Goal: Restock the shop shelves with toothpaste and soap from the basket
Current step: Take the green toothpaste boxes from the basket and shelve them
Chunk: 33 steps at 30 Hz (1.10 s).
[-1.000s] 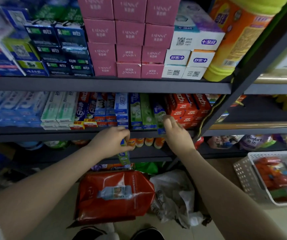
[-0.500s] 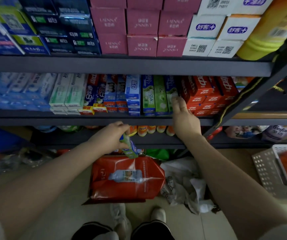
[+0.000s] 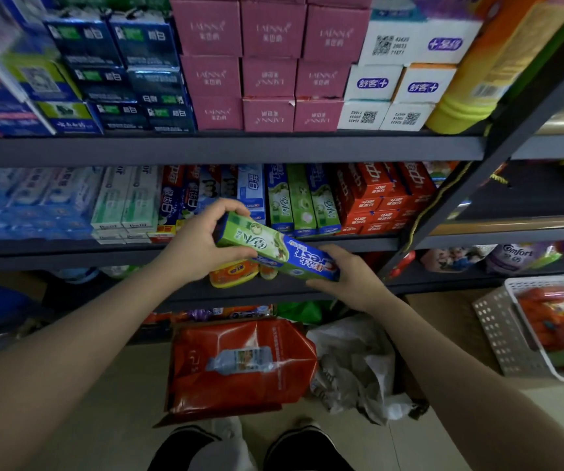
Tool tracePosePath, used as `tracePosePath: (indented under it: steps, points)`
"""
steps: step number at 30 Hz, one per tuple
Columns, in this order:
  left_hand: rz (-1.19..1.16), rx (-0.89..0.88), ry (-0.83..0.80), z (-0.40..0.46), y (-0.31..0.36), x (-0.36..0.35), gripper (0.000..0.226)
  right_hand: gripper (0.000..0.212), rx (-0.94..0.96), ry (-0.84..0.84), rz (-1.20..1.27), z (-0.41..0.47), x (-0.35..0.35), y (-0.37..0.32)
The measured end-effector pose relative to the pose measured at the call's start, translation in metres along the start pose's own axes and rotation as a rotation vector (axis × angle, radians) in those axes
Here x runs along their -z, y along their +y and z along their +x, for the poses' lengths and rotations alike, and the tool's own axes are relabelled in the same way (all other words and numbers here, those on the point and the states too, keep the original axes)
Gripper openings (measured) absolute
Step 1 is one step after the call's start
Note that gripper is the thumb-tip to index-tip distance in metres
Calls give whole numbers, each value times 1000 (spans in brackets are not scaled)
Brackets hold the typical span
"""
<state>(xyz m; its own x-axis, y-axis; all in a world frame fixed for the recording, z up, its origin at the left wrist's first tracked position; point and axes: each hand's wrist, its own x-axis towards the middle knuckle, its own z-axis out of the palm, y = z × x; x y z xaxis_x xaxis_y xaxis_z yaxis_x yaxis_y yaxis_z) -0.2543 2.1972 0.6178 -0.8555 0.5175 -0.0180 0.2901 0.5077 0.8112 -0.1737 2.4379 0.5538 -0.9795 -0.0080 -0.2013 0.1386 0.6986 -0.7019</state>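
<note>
A green and blue toothpaste box (image 3: 273, 248) lies slanted between my two hands in front of the middle shelf (image 3: 307, 241). My left hand (image 3: 202, 243) grips its upper left end. My right hand (image 3: 348, 277) holds its lower right end from below. Behind it, matching green toothpaste boxes (image 3: 301, 198) stand upright on the middle shelf, between blue boxes and red toothpaste boxes (image 3: 379, 195). The white basket (image 3: 508, 331) sits on the floor at the right with red and green packs inside.
The upper shelf (image 3: 226, 147) carries pink boxes (image 3: 270, 62), dark blue boxes and white boxes. A red refill bag (image 3: 243, 365) and crumpled white plastic (image 3: 358, 365) lie on the floor at my feet. A dark upright post (image 3: 477, 178) bounds the shelving on the right.
My left hand has lifted the green toothpaste box up from below the shelf edge. My right hand has left the shelved boxes and taken the box's other end.
</note>
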Motion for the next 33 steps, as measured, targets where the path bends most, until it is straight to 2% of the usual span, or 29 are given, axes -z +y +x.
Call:
tracePosePath:
  steps: [4, 6, 8, 10, 13, 15, 17, 20, 22, 24, 26, 29, 33]
  points:
    - [369, -106, -28, 8, -1, -18, 58, 51, 49, 312, -160, 0, 18, 3]
    - [478, -71, -43, 9, -4, -27, 59, 51, 69, 368, -316, 8, 25, -6]
    - [527, 9, -35, 8, -8, -34, 46, 52, 74, 429, -434, 21, 27, -20]
    - [423, 137, 34, 8, -12, -43, 38, 55, 24, 500, -407, 37, 27, -34]
    - [96, 351, 111, 18, -16, -61, 42, 48, -9, 500, -274, 49, 23, -39]
    - [-123, 444, 78, 29, -17, -76, 48, 43, 37, 410, -185, 46, 14, -32]
    - [-362, 532, 28, 39, -14, -90, 49, 47, 39, 238, -92, 38, 4, -24]
    - [-638, 665, 67, 52, -7, -102, 47, 71, 45, -29, -60, 31, -11, -21]
    - [-760, 699, 132, 59, -7, -102, 44, 83, 52, -18, -78, 35, -21, -21]
    - [-776, 654, 100, 59, -8, -99, 32, 82, 35, 109, -93, 44, -27, -21]
    - [-665, 587, 39, 54, -13, -93, 26, 74, 42, 215, -142, 55, -27, -21]
    - [-579, 529, 13, 47, -26, -83, 40, 62, 101, 241, -277, 71, -24, -23]
    - [-403, 414, 3, 38, -39, -73, 36, 58, 106, 243, -385, 91, -20, -29]
